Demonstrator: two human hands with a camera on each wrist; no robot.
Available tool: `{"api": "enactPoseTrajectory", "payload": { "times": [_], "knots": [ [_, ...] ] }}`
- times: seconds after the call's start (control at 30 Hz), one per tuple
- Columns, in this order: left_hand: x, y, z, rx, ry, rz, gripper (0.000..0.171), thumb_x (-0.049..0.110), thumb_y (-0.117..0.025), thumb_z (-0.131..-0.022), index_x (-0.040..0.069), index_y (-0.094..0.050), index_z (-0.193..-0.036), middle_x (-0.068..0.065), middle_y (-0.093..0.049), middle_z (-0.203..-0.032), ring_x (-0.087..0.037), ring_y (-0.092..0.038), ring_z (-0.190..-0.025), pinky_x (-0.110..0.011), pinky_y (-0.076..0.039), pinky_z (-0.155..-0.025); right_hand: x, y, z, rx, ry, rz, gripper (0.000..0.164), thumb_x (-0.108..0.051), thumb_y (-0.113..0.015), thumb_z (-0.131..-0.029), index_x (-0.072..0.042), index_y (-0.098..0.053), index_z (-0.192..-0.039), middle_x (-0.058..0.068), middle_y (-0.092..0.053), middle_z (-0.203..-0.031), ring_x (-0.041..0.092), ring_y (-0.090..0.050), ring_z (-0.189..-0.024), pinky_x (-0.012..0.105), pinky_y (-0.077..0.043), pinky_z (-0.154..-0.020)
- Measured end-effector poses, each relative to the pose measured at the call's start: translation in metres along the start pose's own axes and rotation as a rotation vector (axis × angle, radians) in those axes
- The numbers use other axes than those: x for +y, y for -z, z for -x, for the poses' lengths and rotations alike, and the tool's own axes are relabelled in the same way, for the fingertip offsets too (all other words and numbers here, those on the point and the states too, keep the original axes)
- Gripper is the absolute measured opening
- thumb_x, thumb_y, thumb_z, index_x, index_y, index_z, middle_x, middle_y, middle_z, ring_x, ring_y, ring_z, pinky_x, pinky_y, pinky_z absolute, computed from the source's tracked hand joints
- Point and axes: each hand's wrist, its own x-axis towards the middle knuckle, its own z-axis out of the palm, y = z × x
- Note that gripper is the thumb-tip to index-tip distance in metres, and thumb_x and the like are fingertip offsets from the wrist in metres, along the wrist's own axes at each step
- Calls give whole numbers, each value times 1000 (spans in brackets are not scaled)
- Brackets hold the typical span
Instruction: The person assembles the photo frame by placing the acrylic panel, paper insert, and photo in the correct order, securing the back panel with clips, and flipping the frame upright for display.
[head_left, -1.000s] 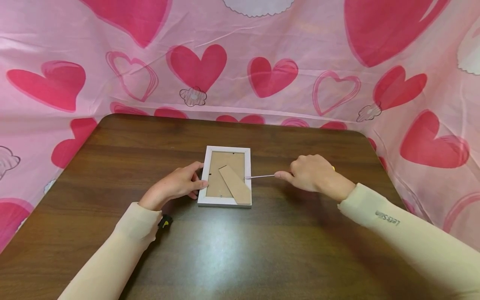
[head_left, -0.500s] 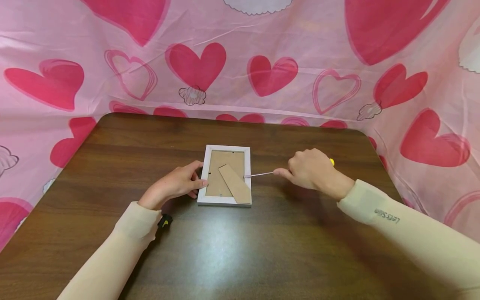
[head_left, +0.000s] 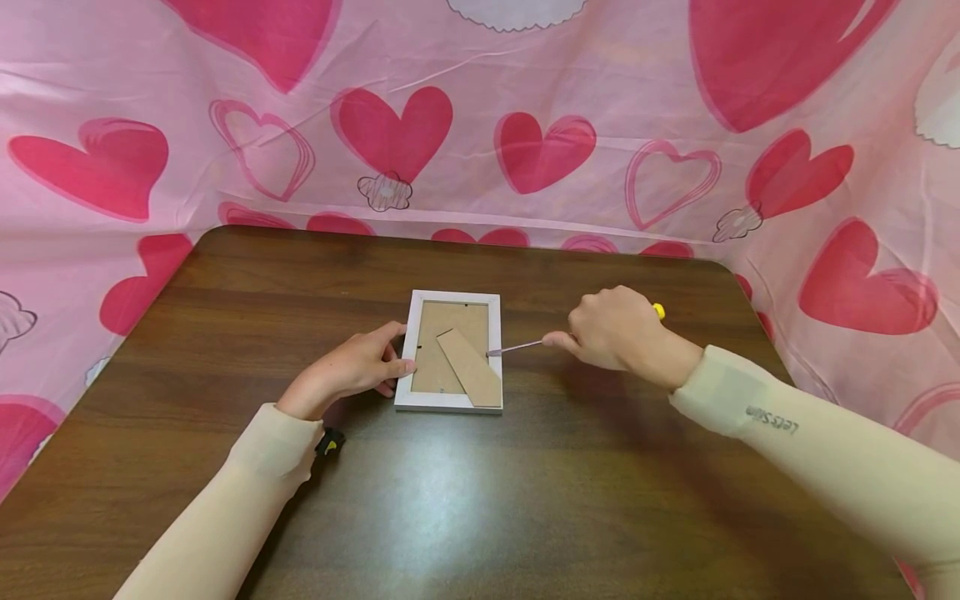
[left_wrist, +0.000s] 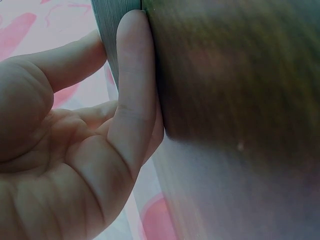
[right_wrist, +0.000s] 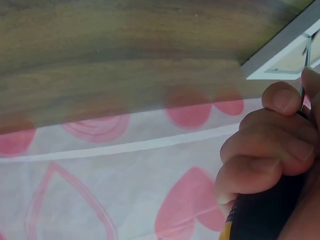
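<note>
A white picture frame [head_left: 448,401] lies face down on the table, its brown backing board [head_left: 442,321] and slanted stand leg [head_left: 471,369] upward. My left hand [head_left: 351,367] holds its left side, thumb on the rim and fingers along the edge. In the left wrist view, the fingers press against the frame's side [left_wrist: 111,35]. My right hand [head_left: 615,327] grips a screwdriver; its black and yellow handle [right_wrist: 265,212] shows below the curled fingers in the right wrist view. The screwdriver's thin shaft [head_left: 519,347] slopes down leftward, its tip at the frame's right inner edge, beside a small dark tab.
The dark wooden table [head_left: 465,517] extends around the frame. A small black object with a yellow mark [head_left: 330,442] is beside the left cuff. Pink cloth with red hearts [head_left: 540,150] hangs behind and along both sides of the table.
My right hand has risen and shifted slightly left, so the screwdriver's shaft slopes more steeply, its tip staying at the frame's inner edge. The left hand and picture frame have hardly moved.
</note>
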Motion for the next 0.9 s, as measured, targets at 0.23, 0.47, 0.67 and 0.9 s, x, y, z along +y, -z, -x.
{"api": "enactPoseTrajectory", "payload": {
  "times": [0.23,0.47,0.67,0.9],
  "knots": [
    [0,0,0,2,-1,2,61,16,-65,-92,6,-33,-142,-18,-54,-89,-24,-64,-64,-35,-58,-59,-3,13,-7,-14,19,33,66,-65,-42,-92,-18,-43,-46,0,-42,-46,21,-43,-43,39,-43,-37],
    [-1,1,0,-3,-10,8,61,16,-65,-93,6,-32,-143,-17,-55,-88,-24,-63,-67,-35,-58,-61,-6,20,-9,-4,32,86,65,-64,-44,-92,-18,-44,-46,0,-42,-44,20,-43,-42,37,-42,-36],
    [-2,1,0,-6,-10,14,61,17,-65,-93,6,-32,-143,-17,-55,-88,-24,-63,-68,-35,-58,-62,-10,27,-12,-3,52,153,65,-64,-44,-92,-18,-44,-46,0,-41,-45,19,-42,-42,35,-41,-36],
    [-3,1,0,-2,-6,11,62,17,-66,-92,6,-32,-143,-17,-54,-88,-24,-63,-67,-35,-58,-61,-13,36,-19,10,89,205,64,-61,-45,-93,-16,-44,-47,1,-42,-46,20,-43,-42,37,-41,-36]
  ]
}}
